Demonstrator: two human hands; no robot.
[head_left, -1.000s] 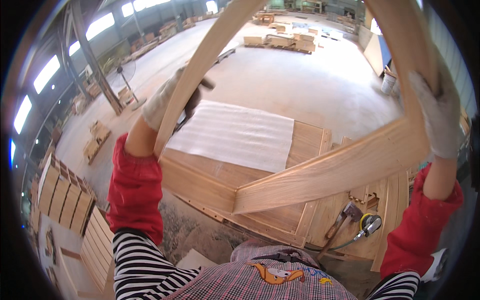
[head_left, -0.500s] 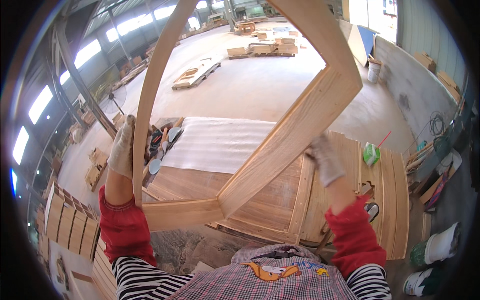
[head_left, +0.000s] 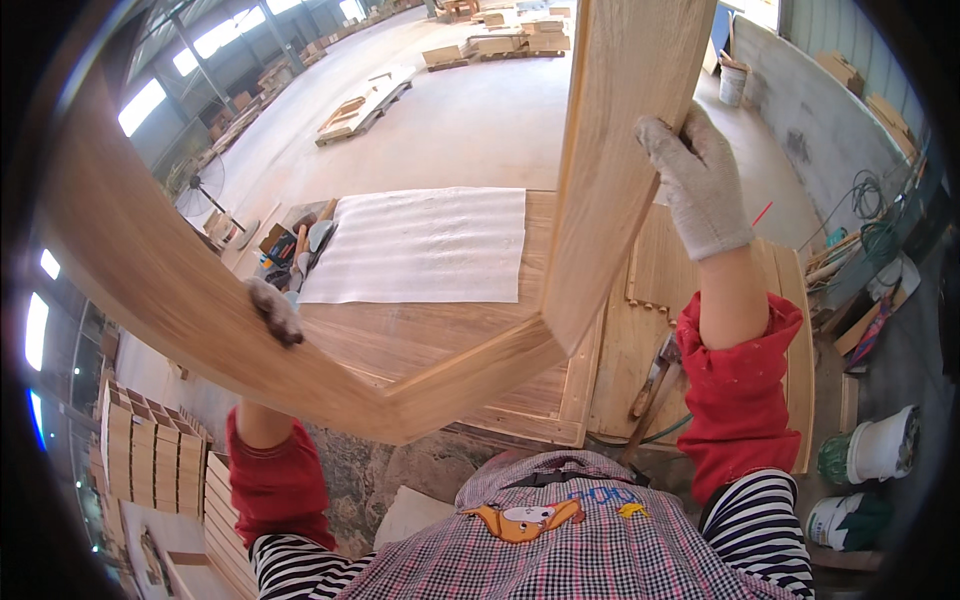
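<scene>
A large wooden frame [head_left: 480, 372] with angled corners is held up in front of me, tilted above the bench. My right hand [head_left: 700, 180], in a pale work glove, grips the outer edge of its right side, fingers curled onto the wood. On the left, my gloved left hand [head_left: 275, 312] is closed over the inner edge of the frame's left side; that board hides most of the hand and wrist. Beneath the frame, a white foam sheet [head_left: 420, 245] lies on a brown wooden panel [head_left: 440, 340].
Hand tools [head_left: 300, 245] lie at the bench's left end. At the right, a brush-like tool [head_left: 655, 380] rests on pale boards [head_left: 780, 340]. Stacked wooden drawers or boxes [head_left: 150, 450] stand at lower left, paint buckets [head_left: 885, 445] at lower right. Pallets of wood [head_left: 365, 105] sit farther off.
The frame has turned and tipped, its left side swinging outward and lower. My right hand has risen and now grips the right side; my left hand has moved lower along the left board.
</scene>
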